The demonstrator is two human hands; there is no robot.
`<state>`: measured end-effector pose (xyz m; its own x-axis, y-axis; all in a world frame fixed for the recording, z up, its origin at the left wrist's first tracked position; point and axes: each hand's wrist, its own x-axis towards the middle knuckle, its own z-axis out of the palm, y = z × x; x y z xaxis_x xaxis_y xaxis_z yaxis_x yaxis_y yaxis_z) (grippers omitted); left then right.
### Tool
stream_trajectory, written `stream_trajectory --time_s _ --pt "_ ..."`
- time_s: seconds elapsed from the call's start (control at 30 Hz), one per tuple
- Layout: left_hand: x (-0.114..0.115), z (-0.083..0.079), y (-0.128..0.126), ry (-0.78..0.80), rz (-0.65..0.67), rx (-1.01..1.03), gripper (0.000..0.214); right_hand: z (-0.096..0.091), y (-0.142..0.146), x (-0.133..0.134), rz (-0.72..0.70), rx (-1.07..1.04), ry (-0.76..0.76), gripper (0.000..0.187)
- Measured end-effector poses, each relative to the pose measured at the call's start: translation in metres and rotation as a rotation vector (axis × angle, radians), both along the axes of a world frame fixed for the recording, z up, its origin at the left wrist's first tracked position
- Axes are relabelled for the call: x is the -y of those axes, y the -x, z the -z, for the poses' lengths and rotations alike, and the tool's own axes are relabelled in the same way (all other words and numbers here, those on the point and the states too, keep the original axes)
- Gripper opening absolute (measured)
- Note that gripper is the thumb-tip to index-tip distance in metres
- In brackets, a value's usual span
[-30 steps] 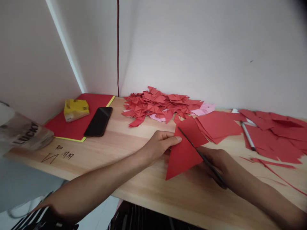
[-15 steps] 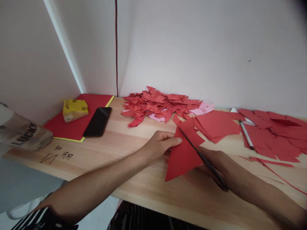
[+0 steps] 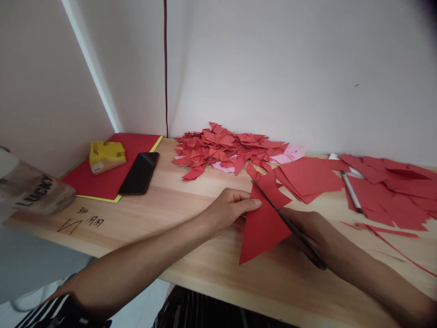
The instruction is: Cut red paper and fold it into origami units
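Head view: the held red paper point(image 3: 262, 230) looks sharp-cornered.

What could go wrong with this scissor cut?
Nick: the scissors lie across the red sheet close to the left hand's thumb; a slip might catch it.

Crooked cut: that hand pinches only the sheet's left edge, leaving its lower corner ungripped, so it may twist.

Scissors point(image 3: 300, 235) across paper point(image 3: 262, 228) in left fingers point(image 3: 251, 205)
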<state>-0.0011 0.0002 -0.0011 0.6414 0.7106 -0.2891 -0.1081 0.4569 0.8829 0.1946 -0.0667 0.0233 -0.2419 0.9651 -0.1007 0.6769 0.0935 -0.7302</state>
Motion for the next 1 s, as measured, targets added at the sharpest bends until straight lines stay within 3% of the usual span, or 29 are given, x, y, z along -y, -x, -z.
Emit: stream_trajectory --time_s 0.13,0.43,1.0 --pt "0.001 -0.002 0.0 0.006 0.0 0.005 0.033 0.006 -0.001 -0.001 -0.031 -0.001 0.075 0.022" --pt "0.001 -0.003 0.0 0.01 -0.002 0.016 0.032 0.007 0.0 -0.001 0.0 0.041 0.037 0.029" --pt "0.001 -0.003 0.0 0.013 -0.014 0.009 0.032 0.014 -0.004 -0.001 -0.018 0.076 0.015 0.023"
